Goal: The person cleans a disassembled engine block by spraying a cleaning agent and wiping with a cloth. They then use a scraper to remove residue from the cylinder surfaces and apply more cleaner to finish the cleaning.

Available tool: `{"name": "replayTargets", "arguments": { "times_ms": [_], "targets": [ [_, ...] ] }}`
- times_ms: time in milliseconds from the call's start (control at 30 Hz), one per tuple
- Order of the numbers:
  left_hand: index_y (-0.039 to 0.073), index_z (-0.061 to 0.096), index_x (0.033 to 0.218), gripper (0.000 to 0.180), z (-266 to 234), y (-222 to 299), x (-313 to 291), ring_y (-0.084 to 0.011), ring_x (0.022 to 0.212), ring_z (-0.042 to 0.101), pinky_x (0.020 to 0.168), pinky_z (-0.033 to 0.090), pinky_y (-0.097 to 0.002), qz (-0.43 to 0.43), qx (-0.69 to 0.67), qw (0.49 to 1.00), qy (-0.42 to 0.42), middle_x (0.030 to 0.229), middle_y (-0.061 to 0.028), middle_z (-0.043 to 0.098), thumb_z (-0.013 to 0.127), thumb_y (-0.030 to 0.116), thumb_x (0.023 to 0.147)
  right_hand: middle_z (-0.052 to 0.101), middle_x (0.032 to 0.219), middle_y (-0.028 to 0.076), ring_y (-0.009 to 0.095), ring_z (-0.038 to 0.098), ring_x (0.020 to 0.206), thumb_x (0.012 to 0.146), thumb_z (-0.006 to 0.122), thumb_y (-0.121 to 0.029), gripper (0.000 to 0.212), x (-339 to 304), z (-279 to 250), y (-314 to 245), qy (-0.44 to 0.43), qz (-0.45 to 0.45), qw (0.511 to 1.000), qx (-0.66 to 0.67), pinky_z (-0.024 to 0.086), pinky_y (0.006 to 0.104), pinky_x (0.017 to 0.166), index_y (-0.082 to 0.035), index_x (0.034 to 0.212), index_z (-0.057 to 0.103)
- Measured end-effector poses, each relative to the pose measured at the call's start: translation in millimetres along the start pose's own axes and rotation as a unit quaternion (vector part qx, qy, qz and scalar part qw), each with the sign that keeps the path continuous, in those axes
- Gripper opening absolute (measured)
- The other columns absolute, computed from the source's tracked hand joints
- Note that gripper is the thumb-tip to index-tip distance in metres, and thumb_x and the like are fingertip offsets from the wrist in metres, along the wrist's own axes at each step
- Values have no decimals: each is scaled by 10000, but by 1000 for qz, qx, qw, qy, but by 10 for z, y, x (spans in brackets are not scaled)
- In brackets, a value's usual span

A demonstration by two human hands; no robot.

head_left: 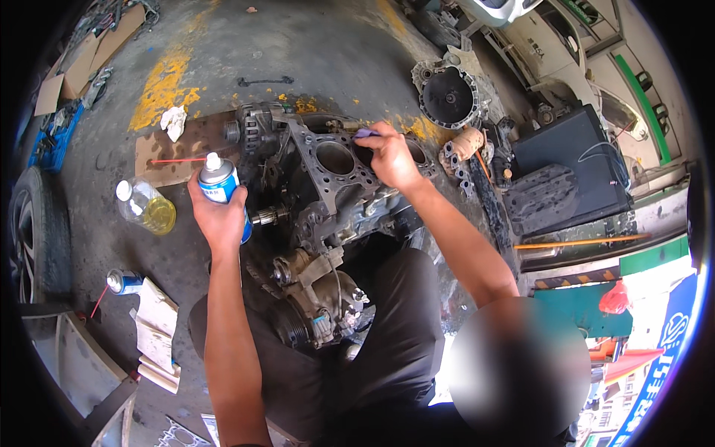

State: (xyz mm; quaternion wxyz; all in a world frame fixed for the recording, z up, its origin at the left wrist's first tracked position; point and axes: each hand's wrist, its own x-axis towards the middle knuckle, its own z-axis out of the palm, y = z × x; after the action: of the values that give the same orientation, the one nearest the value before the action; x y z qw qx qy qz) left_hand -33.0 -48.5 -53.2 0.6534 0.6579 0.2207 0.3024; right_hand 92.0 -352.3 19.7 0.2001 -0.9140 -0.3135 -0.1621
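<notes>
My left hand (222, 216) is wrapped around a blue and white spray can (218, 177), its thin red straw pointing left. It is held upright beside the engine block's left end. My right hand (395, 160) pinches a small purple rag (366, 134) against the flat top of the engine block (316, 179), between two cylinder bores. One open cylinder bore (335, 157) lies left of that hand, and another (415, 152) shows to its right. An alternator (261, 123) sits at the block's far left corner. A pulley-fronted compressor (309, 316) hangs on the near side, between my knees.
A bottle of yellow liquid (149, 208) and a second spray can (124, 282) stand on the left, near a wheel (39, 238). Stained cardboard (160, 159) lies behind the bottle. A bell-shaped gearbox housing (449, 97) is at back right, with a black panel (573, 167) farther right.
</notes>
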Motion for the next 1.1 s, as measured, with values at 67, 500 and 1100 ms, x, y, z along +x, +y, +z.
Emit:
{"name": "replayTargets", "arguments": {
  "times_ms": [67,500,1100],
  "targets": [
    [1,477,1320,681,-9,-45,39,-190,957,618,921,488,-342,4,-39,999,-3,1097,-111,622,763,26,702,676,1085,170,374,658,1016,658,494,187,488,126,40,65,-12,-6,1000,13,532,392,927,-39,987,774],
    [20,498,1324,677,39,21,-7,-192,983,615,934,481,-328,10,-13,1000,-9,1122,-95,620,756,4,698,684,1068,148,378,651,1016,668,511,157,470,60,-49,174,-19,30,999,-32,531,392,919,-50,999,772],
    [10,501,1319,669,45,61,-24,-195,1023,609,949,474,-329,27,-9,1000,-6,1163,-103,609,740,-25,696,688,1040,152,369,665,984,679,566,111,410,48,-6,194,-11,79,997,20,538,399,909,-74,970,788]
  ]
}}
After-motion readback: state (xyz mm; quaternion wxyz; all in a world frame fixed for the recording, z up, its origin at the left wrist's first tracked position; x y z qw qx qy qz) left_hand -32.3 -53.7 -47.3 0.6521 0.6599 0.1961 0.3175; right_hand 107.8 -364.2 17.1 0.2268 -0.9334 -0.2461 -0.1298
